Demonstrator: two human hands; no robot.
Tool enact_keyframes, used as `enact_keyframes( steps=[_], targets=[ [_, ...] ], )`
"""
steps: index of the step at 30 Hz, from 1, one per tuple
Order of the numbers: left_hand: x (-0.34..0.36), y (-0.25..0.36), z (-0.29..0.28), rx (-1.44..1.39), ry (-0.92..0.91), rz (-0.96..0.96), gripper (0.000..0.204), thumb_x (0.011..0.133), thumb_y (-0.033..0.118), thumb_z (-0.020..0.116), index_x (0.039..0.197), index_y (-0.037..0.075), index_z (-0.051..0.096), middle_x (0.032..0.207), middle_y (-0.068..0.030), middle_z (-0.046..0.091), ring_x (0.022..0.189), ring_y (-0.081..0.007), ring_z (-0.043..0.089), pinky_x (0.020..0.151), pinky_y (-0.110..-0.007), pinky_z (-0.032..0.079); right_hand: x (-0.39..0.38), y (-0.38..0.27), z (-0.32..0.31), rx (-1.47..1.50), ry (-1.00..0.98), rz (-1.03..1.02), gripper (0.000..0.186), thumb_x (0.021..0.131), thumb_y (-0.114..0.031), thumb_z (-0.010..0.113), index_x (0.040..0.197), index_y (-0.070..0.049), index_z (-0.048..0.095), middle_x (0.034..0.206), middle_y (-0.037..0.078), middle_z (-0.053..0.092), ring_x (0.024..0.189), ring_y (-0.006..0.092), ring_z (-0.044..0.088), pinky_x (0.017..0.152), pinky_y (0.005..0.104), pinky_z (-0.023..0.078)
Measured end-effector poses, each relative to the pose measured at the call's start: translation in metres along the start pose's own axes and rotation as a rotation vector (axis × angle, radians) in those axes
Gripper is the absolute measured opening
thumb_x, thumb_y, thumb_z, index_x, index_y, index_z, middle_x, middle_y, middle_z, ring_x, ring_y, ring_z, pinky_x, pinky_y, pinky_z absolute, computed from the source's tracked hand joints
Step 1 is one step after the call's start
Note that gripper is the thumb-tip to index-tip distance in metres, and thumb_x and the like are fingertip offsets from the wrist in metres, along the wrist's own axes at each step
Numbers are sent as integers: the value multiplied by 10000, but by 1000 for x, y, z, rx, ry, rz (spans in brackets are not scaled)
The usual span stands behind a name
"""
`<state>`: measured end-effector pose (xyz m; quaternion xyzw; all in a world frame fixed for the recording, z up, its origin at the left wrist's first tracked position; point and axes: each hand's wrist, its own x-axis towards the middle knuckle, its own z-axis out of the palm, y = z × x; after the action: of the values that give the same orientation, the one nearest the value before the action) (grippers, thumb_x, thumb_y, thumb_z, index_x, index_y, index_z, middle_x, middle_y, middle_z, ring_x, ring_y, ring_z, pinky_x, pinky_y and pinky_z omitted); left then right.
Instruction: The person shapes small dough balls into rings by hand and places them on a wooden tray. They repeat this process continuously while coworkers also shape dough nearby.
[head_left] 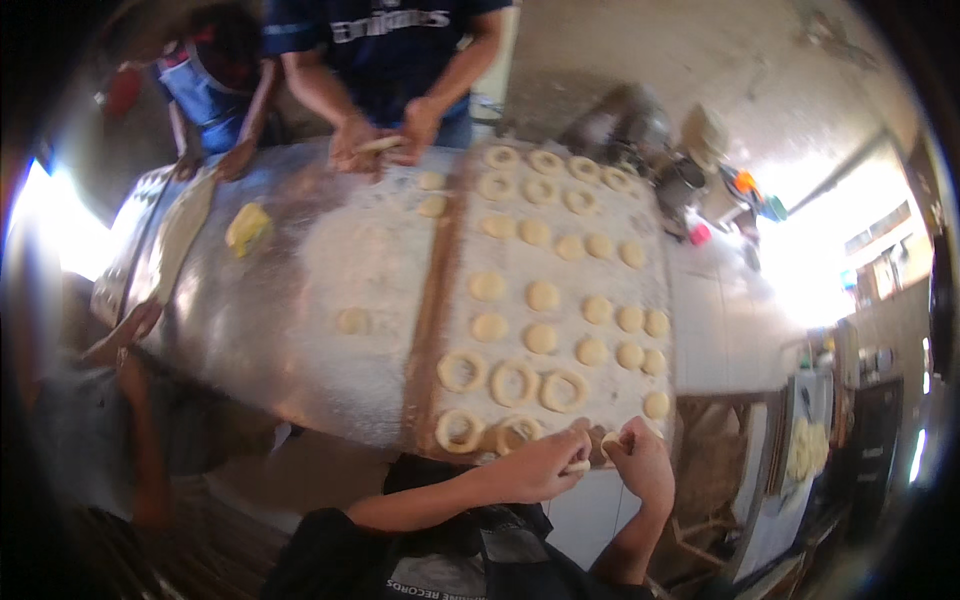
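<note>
Both my hands are at the near right edge of a floured wooden board (620, 275). My left hand (550, 465) is closed on a piece of dough (577, 467), pale bits of which show below its fingers. Opposite it, my right hand (642, 462) pinches the same dough, it seems; the fingers hide most of its shape. Just beyond my hands lie several dough rings (514, 383), one of them partly covered by my left wrist. Flat round dough pieces (541, 338) sit in rows across the middle of the board, with more rings (540, 190) along its far side.
A floured metal table (270, 300) adjoins the board on the left. Across it a person's hands (385, 145) hold a dough piece. At the far left, other people's hands touch a long dough strip (180, 240). A yellow lump (247, 230) lies nearby. Dark pots (680, 185) stand beyond the board.
</note>
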<state>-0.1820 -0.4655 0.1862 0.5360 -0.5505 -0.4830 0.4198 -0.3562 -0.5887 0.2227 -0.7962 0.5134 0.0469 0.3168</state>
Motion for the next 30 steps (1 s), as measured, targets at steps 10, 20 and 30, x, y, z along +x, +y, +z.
enact_keyframes(
  steps=[10,20,30],
  targets=[
    [-117,-135,-211,547,718,-265,267,866,106,660,1110,20,597,1108,-192,593,1044,-378,611,881,-425,504,162,-303,129,-6,-267,-685,336,867,-251,656,1151,-81,595,1038,187,669,1012,335,643,873,451,499],
    [-117,-125,-281,126,895,-165,266,928,115,637,1169,2,621,934,-158,692,873,-295,687,778,-383,536,159,-338,188,263,-228,-517,206,873,-129,624,1045,-32,565,1017,84,595,939,235,631,858,380,509],
    [-153,-50,-300,147,742,-120,262,756,-3,705,1018,7,702,950,-117,700,815,-200,687,727,-298,538,102,-357,187,330,166,-693,419,847,-56,684,1188,-52,441,925,118,585,823,162,595,728,294,484]
  ],
)
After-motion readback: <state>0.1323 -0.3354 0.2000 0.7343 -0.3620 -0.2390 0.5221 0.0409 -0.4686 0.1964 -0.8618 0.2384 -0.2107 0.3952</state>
